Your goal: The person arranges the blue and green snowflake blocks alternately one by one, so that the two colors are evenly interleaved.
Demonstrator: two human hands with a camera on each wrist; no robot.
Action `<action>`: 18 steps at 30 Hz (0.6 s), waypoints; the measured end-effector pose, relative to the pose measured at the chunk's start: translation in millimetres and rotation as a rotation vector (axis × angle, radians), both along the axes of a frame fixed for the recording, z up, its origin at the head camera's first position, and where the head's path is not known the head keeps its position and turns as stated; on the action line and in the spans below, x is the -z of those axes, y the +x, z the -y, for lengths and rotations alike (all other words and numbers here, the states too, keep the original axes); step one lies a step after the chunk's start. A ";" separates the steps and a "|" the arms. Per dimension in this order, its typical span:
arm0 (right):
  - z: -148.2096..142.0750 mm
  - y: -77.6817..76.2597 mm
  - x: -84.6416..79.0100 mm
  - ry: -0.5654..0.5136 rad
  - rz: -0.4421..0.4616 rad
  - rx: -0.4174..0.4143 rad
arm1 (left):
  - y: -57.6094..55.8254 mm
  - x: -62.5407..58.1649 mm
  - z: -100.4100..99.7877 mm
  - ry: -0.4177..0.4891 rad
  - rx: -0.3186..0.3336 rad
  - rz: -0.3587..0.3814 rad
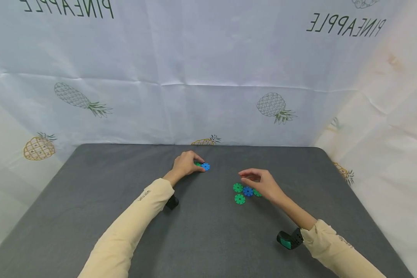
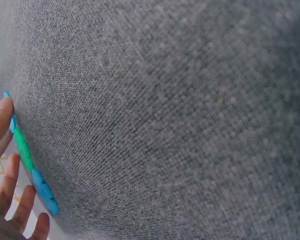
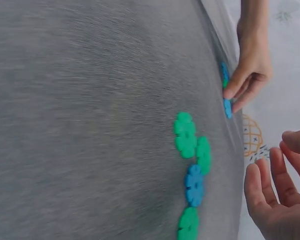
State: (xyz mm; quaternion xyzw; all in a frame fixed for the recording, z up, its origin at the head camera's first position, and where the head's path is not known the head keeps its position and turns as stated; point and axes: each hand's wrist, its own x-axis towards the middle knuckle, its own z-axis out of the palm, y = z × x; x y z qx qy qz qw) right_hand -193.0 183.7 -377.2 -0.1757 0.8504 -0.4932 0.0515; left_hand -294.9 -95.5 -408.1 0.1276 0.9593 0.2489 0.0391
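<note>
My left hand [image 1: 185, 164] pinches a short row of notched plastic snowflake discs near the back of the table. A blue disc [image 1: 205, 166] shows past its fingertips, with a green disc [image 1: 197, 164] partly hidden by the hand. In the left wrist view the row reads blue, green [image 2: 23, 149], blue [image 2: 44, 191], edge to edge. My right hand [image 1: 262, 183] hovers with loosely bent fingers and nothing visible between them. Beneath and beside it lie a blue disc [image 1: 248, 191] and green discs [image 1: 238, 187], [image 1: 239, 199], one partly hidden green disc [image 1: 257, 192] under the hand.
A dark grey cloth covers the table [image 1: 208, 239]. Behind it hangs a pale curtain [image 1: 208, 112] with pineapple prints, meeting the table's back edge. Black wrist devices sit at the left cuff [image 1: 172, 202] and the right wrist [image 1: 290, 239].
</note>
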 end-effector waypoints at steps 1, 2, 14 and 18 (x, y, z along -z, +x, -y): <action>-1.9 3.1 1.0 0.006 -0.004 -0.019 | 0.0 0.2 0.1 0.001 0.002 0.000; -3.8 5.8 2.5 0.016 -0.013 -0.043 | -0.1 0.7 0.2 0.001 0.004 -0.001; -19.4 4.4 20.9 0.033 0.017 -0.336 | 2.5 0.2 -1.0 0.002 -0.007 -0.005; -20.0 -0.5 24.6 0.041 0.017 -0.365 | 0.5 2.6 -2.4 0.003 -0.006 -0.013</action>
